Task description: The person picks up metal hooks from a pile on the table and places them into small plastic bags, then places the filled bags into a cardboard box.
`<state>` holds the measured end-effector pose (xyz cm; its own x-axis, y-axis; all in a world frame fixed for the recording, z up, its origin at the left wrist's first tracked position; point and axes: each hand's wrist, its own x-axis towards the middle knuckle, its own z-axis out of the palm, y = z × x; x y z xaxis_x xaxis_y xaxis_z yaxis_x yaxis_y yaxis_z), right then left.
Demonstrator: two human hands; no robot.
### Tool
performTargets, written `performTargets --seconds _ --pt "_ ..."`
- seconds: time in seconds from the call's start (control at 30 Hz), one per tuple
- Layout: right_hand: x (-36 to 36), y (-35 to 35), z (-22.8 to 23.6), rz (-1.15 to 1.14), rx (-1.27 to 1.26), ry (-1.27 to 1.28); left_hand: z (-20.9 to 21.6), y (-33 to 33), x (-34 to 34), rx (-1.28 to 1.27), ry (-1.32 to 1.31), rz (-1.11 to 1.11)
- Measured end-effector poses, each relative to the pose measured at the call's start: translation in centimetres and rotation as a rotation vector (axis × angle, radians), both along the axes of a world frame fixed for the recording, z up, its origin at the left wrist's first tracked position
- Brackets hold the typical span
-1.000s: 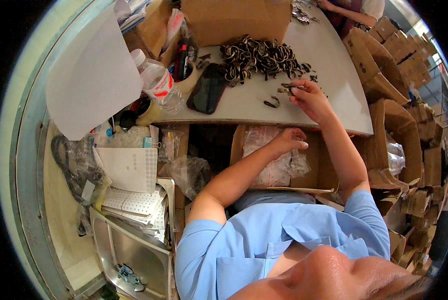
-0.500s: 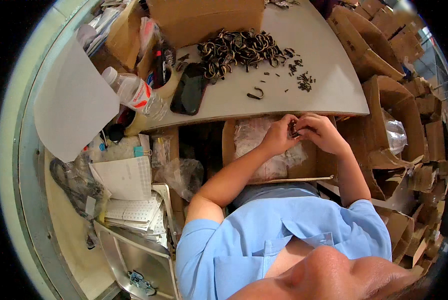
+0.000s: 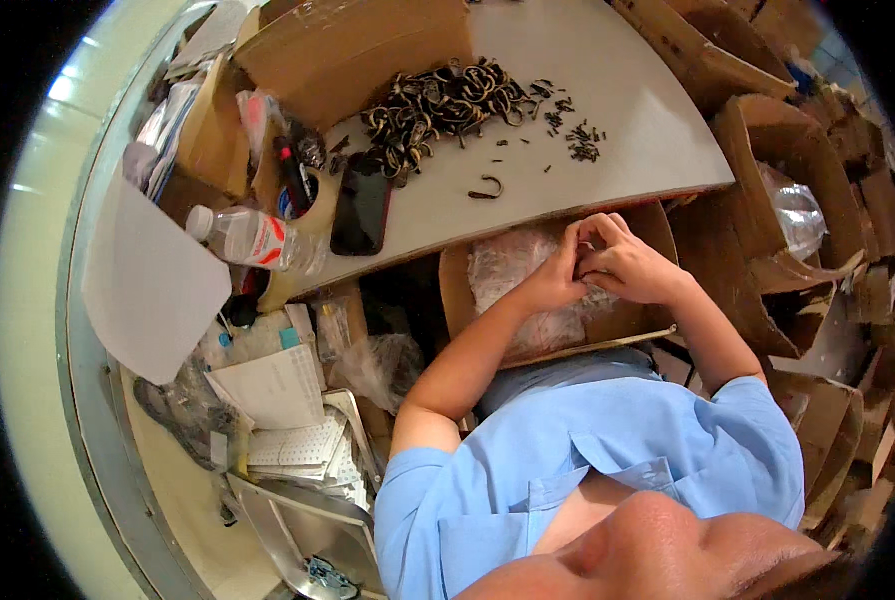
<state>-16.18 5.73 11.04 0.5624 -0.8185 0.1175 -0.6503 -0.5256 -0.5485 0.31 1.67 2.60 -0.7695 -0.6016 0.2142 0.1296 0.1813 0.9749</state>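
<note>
Over an open cardboard box (image 3: 660, 232) at the table's near edge, my left hand (image 3: 553, 280) and my right hand (image 3: 636, 266) meet with fingers bent together. Both are closed in a pinch; whatever lies between the fingertips is hidden by them. Clear plastic bags (image 3: 508, 270) fill the box just below. Beyond the hands, one dark curved hook (image 3: 488, 189) lies alone on the grey table (image 3: 608, 60). Farther back is a heap of dark, brass-edged hooks (image 3: 438, 110), with a scatter of small dark pins (image 3: 586, 146) to its right.
A black phone (image 3: 361, 212) and a tilted clear bottle (image 3: 255, 238) are at the table's left. A large cardboard piece (image 3: 358, 50) stands behind the heap. Open cardboard boxes (image 3: 758, 130) crowd the right side. Papers (image 3: 288, 450) and a metal tray (image 3: 278, 520) lie lower left.
The whole view has tilted and shifted. My hands remain together above the box, but their fingers have shifted; a small dark piece that showed between them is now covered.
</note>
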Motion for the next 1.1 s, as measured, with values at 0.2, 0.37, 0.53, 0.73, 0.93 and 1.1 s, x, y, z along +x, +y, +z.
performTargets --seconds 0.2,0.37,0.53,0.73,0.93,1.1 --pt "0.0 0.2 -0.1 -0.044 -0.092 0.051 0.8 -0.3 0.2 0.098 0.044 -0.043" --pt "-0.6 0.1 -1.0 -0.046 -0.1 -0.033 0.2 -0.4 0.2 0.234 -0.004 -0.009" --pt "-2.0 0.0 -2.2 -0.289 0.143 -0.336 0.7 -0.6 0.2 0.458 0.02 0.213" --pt "-2.0 0.4 -3.0 -0.4 0.249 -0.558 -0.1 -0.2 -0.2 0.3 0.08 0.348" --pt "-2.2 0.0 -3.1 -0.357 0.287 -0.514 0.6 -0.1 -0.4 0.171 -0.029 0.351" --pt "-2.1 -0.2 -3.9 -0.299 0.262 -0.442 0.4 -0.1 -0.3 0.272 -0.04 0.268"
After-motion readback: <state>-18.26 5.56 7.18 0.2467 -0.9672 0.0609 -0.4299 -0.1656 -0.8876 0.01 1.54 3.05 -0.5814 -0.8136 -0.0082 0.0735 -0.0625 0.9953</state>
